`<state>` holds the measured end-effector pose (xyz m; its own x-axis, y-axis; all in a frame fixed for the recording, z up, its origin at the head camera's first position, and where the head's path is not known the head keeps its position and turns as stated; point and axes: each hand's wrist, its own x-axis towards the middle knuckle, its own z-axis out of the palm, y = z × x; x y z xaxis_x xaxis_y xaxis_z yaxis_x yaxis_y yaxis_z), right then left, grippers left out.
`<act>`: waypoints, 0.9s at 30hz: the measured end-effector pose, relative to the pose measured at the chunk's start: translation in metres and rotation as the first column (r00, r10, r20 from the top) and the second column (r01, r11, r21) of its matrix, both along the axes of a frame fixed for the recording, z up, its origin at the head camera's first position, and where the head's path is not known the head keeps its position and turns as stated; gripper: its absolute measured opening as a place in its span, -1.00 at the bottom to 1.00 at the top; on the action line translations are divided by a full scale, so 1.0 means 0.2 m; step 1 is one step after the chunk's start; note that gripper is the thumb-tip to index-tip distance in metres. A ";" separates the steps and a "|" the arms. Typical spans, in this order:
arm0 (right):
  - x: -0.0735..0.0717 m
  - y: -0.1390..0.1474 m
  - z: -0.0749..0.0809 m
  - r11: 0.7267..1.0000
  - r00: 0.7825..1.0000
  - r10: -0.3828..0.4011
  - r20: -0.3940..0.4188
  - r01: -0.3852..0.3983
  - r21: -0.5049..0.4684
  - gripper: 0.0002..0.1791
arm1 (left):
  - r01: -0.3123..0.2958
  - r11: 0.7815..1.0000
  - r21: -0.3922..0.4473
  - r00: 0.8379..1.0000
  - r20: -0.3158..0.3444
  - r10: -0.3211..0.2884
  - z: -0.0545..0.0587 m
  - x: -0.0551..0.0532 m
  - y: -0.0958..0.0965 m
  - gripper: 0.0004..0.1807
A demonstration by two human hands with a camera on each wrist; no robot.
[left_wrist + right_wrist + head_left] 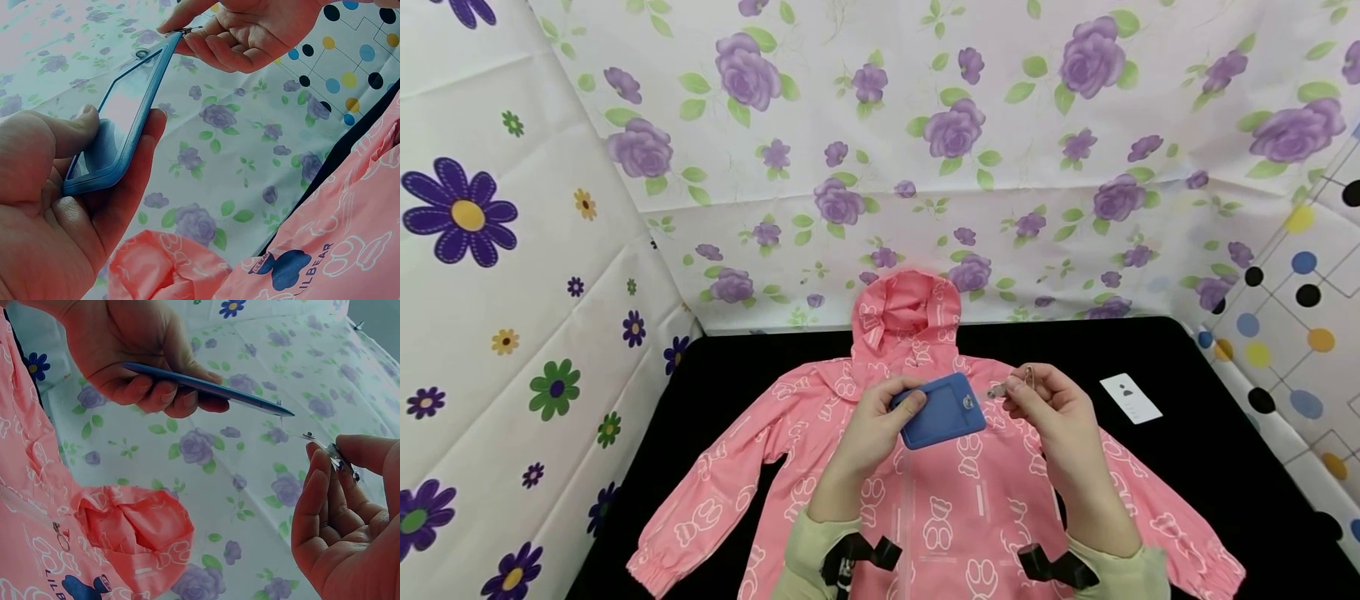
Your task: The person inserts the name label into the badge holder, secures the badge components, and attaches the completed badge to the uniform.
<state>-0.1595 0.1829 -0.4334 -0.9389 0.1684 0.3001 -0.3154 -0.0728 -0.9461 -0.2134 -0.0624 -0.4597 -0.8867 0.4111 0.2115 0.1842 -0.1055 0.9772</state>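
Holder [934, 414], a blue badge case, hangs above the pink jacket [940, 521], its long side tipped upward toward two o'clock. Left hand [874, 423] grips it from the nine o'clock side, thumb pressed on the face and fingers curled beneath. Its framed window looks blue and glossy in the left wrist view; whether anything is tucked inside cannot be told. A metal eyelet [967, 402] sits near the end at three o'clock. Between two and three o'clock of the holder, the right hand [1051, 410] pinches a small metal clip [340, 461] between thumb and fingertips; a snap stud [308, 435] on it points at the holder's end, near it, though contact is hard to judge. Farther out at three o'clock, a white card [1130, 398] with a dark figure on it lies outside the holder, flat on the black table [730, 375]. The jacket's hood [906, 308] lies toward eleven o'clock, its sleeves spreading to eight and four o'clock.
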 end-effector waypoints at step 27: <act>0.00 0.02 0.01 0.998 0.998 -0.060 0.011 0.060 0.006 -0.80 | -0.005 0.998 0.061 0.999 -0.041 0.007 0.02 0.00 -0.03 -0.74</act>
